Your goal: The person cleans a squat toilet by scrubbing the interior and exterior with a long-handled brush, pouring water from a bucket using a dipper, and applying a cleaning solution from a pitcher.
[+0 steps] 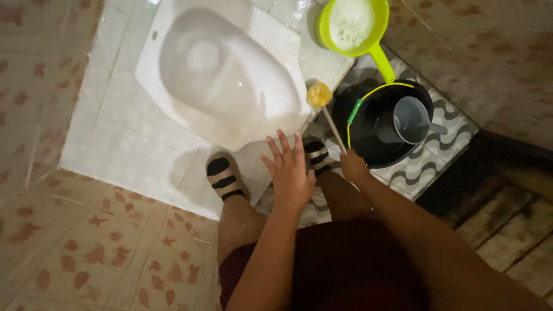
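Presently catalogued, looking down from head height: one white squat toilet pan [224,69] set in a raised white-tiled platform [109,132]; one toilet brush [326,109], thin pale stick with a yellow bristle head, the head resting at the pan's near right rim. Right hand [353,166] closed around the low end of the stick. Left hand [290,170] empty, fingers spread, hovering above the platform edge between two feet in black-and-cream striped sandals [223,177]; the hands are near each other but apart. To the right, on wave-patterned floor tiles: one black bucket [368,138] with a yellow bail handle, a grey mug-shaped scoop [410,119] lying inside it. Beyond it, one lime-green dipper [351,26] holding foamy white liquid. Handling note, as a judgement: scrubbing would go best with the grip moved a little higher for control, bristles pressed flat to the bowl wall, feet kept planted on the tile, which may be slippery.
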